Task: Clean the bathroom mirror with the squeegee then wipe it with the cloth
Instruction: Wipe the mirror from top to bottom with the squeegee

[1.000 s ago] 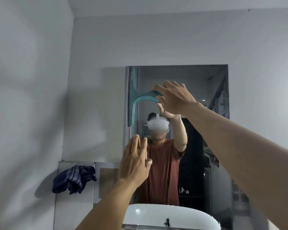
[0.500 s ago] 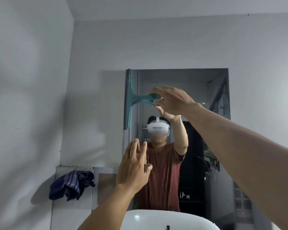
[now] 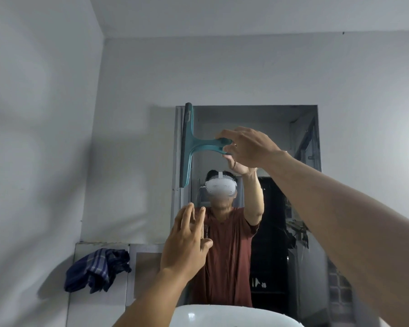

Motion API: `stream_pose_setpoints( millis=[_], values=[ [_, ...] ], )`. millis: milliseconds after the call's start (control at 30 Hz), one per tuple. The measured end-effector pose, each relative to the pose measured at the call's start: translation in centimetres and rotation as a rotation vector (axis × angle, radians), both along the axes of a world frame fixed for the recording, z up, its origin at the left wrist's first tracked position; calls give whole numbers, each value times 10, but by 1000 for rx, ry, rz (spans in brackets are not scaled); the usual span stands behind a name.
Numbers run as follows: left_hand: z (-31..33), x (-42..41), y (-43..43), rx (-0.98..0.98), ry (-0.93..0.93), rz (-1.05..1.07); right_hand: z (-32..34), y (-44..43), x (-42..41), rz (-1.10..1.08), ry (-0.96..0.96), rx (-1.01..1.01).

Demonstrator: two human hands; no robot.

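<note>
right hand gripping squeegee, mirror edge

Dim, cool, flat light: broad soft shadows lie on the wall left of the mirror, with a paler patch to its right. The picture is slightly soft and grainy, and straight lines bow far from the mirror.

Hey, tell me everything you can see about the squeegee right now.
The squeegee is teal, T-shaped and looks like plastic, with a darker strip down its outer edge. Its long blade bar stands upright along the left edge of the mirror, the top end at the mirror's upper left corner. The curved handle runs sideways to the right, where the right hand grips its end. The bar seems laid against the glass, though contact cannot be confirmed.
</note>
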State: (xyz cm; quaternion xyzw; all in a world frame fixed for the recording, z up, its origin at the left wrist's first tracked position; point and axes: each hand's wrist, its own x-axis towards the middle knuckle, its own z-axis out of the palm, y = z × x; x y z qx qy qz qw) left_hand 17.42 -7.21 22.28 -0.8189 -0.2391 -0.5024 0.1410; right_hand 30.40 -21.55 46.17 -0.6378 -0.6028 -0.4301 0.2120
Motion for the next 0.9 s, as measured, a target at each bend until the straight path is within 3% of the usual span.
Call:
stream_pose_setpoints(
  millis=[900],
  values=[
    [2,2,-5,47,-2,26,-47,-105,68,-207,224,179]
  ],
)
